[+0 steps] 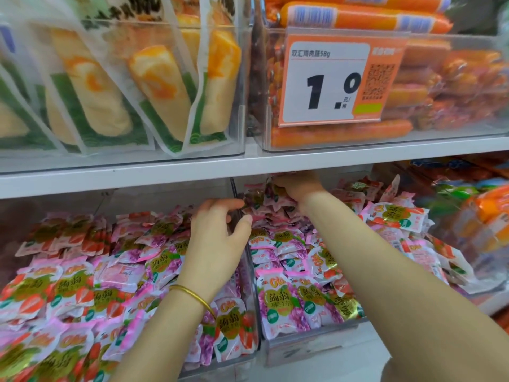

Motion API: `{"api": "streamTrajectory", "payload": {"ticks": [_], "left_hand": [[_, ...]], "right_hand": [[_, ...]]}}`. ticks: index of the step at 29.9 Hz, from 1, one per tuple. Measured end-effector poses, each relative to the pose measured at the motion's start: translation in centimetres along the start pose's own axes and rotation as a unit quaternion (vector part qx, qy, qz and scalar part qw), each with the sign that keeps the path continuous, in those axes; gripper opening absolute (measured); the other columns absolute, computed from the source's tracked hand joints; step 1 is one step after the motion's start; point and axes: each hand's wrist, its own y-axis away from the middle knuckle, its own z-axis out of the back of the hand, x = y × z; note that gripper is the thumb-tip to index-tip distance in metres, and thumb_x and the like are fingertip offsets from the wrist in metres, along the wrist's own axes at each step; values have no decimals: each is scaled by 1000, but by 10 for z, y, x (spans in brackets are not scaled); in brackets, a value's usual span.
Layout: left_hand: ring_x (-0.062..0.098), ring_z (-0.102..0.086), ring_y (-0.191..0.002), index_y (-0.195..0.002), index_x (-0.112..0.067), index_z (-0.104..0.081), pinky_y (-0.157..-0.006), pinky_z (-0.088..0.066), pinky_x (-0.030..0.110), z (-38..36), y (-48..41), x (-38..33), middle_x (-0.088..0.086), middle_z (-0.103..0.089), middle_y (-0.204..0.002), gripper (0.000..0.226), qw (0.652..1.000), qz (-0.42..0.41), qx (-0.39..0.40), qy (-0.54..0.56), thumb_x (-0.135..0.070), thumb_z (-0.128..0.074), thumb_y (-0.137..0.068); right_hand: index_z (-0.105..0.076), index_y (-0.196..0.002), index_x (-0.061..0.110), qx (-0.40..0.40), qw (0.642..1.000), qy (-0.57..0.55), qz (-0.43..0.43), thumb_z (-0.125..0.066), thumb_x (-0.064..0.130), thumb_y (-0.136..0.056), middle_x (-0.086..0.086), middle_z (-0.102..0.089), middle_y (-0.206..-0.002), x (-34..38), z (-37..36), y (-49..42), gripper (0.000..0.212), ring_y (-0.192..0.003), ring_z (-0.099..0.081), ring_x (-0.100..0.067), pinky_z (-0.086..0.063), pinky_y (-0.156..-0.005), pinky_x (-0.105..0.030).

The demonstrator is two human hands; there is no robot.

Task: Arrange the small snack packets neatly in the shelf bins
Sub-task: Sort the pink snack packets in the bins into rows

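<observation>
Small pink snack packets fill two clear bins on the lower shelf: the left bin [192, 373] and the right bin [316, 346]. The left bin's packets [115, 274] lie in rough rows, while the right bin's packets [297, 274] are piled loosely. My left hand [217, 241] hovers over the wall between the bins with fingers loosely curled and thumb out, holding nothing. My right hand [297, 187] reaches deep into the back of the right bin, its fingers curled round a few purple packets [264, 199]. The shelf edge partly hides that hand.
The white shelf board [165, 172] runs just above my right hand. On the upper shelf, one bin holds green and white bagged snacks [154, 86] and another holds orange sausages [341, 133] behind a price tag [330, 81]. More orange packs [484, 213] lie at right.
</observation>
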Motion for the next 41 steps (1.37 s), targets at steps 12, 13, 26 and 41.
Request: {"api": "streamTrajectory", "payload": {"ticks": [12,13,26,41], "left_hand": [[13,-53,-97,-117,-22,-57,-87,-40,25,-2,0,-1,-3,-47,-110,26,1000,-7,-11,6,-26,-54,-91],[13,-53,-98,-117,-21,-57,-86,-39,24,-3,0,0,-2,-47,-110,27,1000,-7,-11,6,-26,-54,-91],[12,-51,-95,-119,-18,-57,-85,-36,21,-3,-2,0,-1,-47,-111,29,1000,-12,-13,-1,-24,-54,-90],[10,-53,-91,-121,-17,-56,-83,-36,20,-5,0,0,3,-48,-118,30,1000,-12,-8,3,-23,-52,-92]], "right_hand": [[-69,-100,3,-9,952,293,94,-54,9,-91,-10,-63,-92,-20,18,-16,18,-81,-59,-23,-44,-62,-27],[-68,-99,0,-10,951,294,96,-52,8,-91,-12,-63,-90,-19,20,-15,19,-80,-58,-23,-42,-63,-27],[-51,-132,5,-62,932,343,96,-50,16,-95,-9,-53,-135,-17,35,-10,39,-118,-54,-24,-41,-84,-13],[-41,-134,33,111,834,509,180,-15,48,-97,3,-37,-148,-56,13,35,47,-137,-29,-34,-28,-109,-51]]}}
